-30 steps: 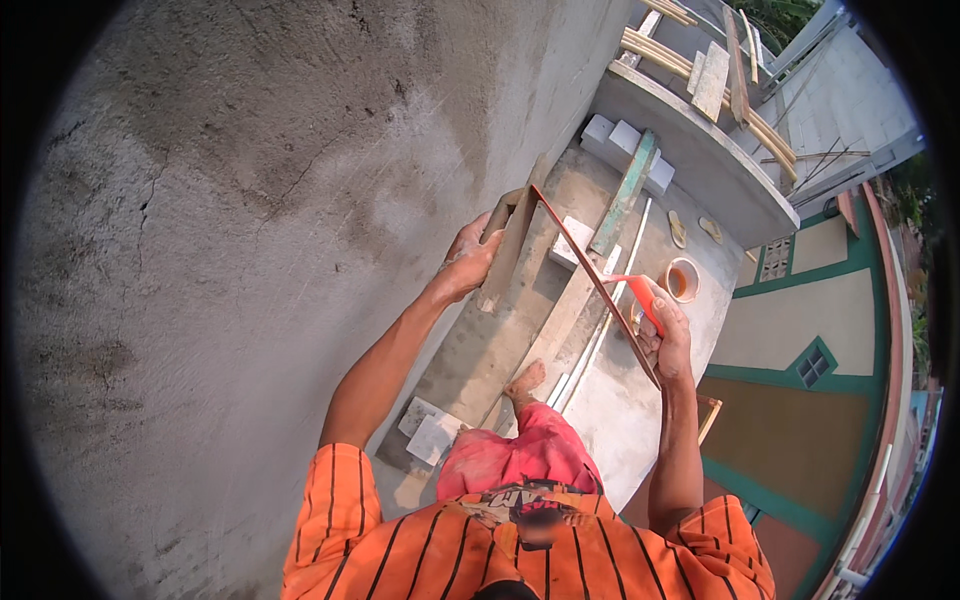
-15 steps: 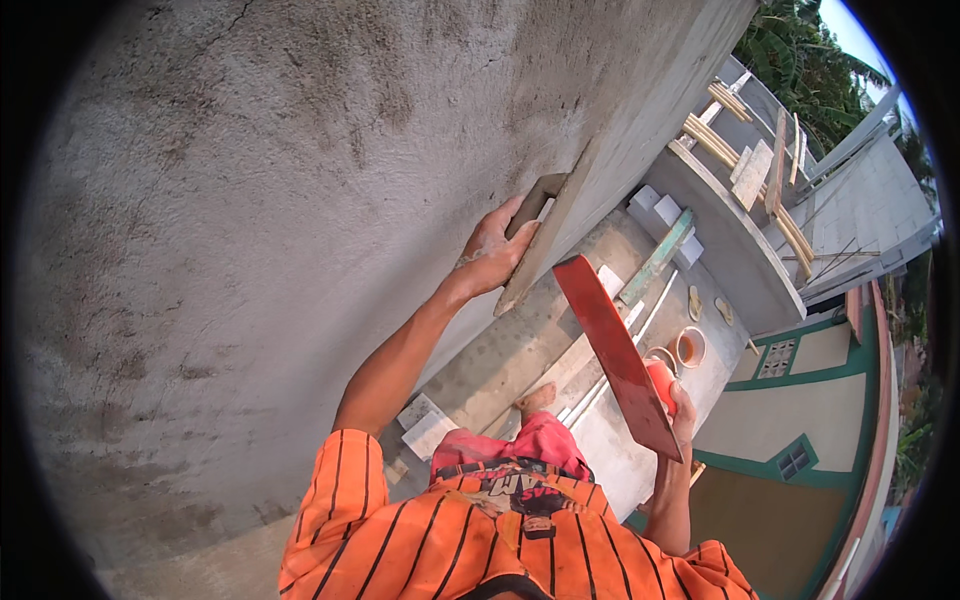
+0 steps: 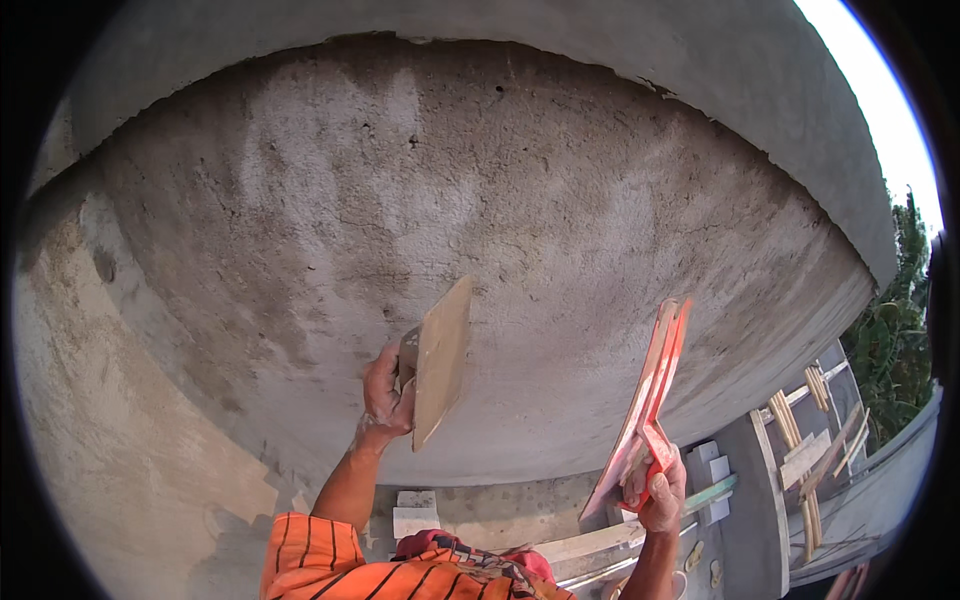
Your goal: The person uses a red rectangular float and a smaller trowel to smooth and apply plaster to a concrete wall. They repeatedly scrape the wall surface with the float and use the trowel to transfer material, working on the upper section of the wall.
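Note:
My left hand (image 3: 383, 398) is closed round the handle of a flat, grey-brown plastering float (image 3: 443, 362), its board held on edge before the wall. A gap seems to separate that board from the wall, though I cannot tell for certain. In my right hand (image 3: 662, 492) is the handle of a long red plastering float (image 3: 640, 415), tilted upright with its blade side turned to the left. Ahead spreads the grey rendered wall (image 3: 520, 230), rough and patchy with damp-looking dark areas. A smoother grey band (image 3: 600, 45) with a ragged lower edge runs above it.
White blocks (image 3: 415, 515) lie at the wall's foot. Farther right are a green board (image 3: 712, 492), a low grey wall (image 3: 748, 510), bamboo poles and planks (image 3: 805, 460), and sandals (image 3: 692, 556). Another wall face (image 3: 130, 420) stands on the left.
The view has swung up toward the wall. My left hand's float has come away from the right-hand stretch of wall, and my right hand has raised and turned the red float.

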A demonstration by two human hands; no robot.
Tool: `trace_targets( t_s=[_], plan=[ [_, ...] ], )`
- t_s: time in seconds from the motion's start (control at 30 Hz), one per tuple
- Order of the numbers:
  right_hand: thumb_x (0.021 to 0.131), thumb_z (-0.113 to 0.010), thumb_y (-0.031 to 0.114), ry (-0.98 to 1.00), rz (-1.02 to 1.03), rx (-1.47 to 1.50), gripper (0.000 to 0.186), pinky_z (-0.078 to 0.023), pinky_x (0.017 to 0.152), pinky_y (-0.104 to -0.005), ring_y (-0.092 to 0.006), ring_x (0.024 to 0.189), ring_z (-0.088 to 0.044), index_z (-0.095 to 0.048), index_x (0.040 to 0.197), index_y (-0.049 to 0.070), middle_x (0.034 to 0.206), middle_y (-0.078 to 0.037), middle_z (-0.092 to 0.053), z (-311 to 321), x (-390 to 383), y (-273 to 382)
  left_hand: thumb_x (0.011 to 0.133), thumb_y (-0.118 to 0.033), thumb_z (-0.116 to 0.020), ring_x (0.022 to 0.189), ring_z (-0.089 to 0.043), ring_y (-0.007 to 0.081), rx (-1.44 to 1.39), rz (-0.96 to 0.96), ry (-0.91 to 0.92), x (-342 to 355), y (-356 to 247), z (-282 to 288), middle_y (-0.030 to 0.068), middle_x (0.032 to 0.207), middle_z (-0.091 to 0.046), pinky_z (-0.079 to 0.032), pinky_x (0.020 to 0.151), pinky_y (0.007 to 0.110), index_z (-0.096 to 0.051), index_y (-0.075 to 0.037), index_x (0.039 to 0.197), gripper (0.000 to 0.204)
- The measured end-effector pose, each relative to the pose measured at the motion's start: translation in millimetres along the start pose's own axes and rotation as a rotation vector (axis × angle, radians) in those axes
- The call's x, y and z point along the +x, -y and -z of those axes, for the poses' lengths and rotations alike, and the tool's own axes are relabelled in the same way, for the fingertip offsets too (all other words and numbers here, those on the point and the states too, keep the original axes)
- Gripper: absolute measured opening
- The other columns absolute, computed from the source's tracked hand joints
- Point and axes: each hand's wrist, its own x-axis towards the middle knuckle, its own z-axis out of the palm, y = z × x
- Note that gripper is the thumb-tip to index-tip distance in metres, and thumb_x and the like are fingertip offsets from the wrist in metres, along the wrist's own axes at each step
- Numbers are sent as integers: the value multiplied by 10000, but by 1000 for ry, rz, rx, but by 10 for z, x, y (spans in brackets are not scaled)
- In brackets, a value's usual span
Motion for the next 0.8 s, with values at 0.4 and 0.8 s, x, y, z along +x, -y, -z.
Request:
trace_targets(
  t_s=[0.4, 0.8],
  plan=[
    [964, -577, 325, 556, 204, -59, 463, -441, 508, -234, -98, 565, -545, -362, 1203, -8, 712, -52, -555, -1774, 985, -1, 814, -543, -651, 1091, -572, 232, 44, 25, -639, 178, 227, 2436, 108, 1212, -565, -493, 894, 385, -464, -88, 1312, 700],
    [975, -551, 354, 476, 364, -81, 490, -396, 457, -213, -66, 508, -486, -372, 1226, -27, 667, 0, -510, -2747, 1036, -37, 880, -501, -623, 1143, -555, 197, -118, 460, -745, 411, 149, 2432, 104, 1260, -564, -497, 928, 340, -414, -101, 1377, 671]
  ],
)
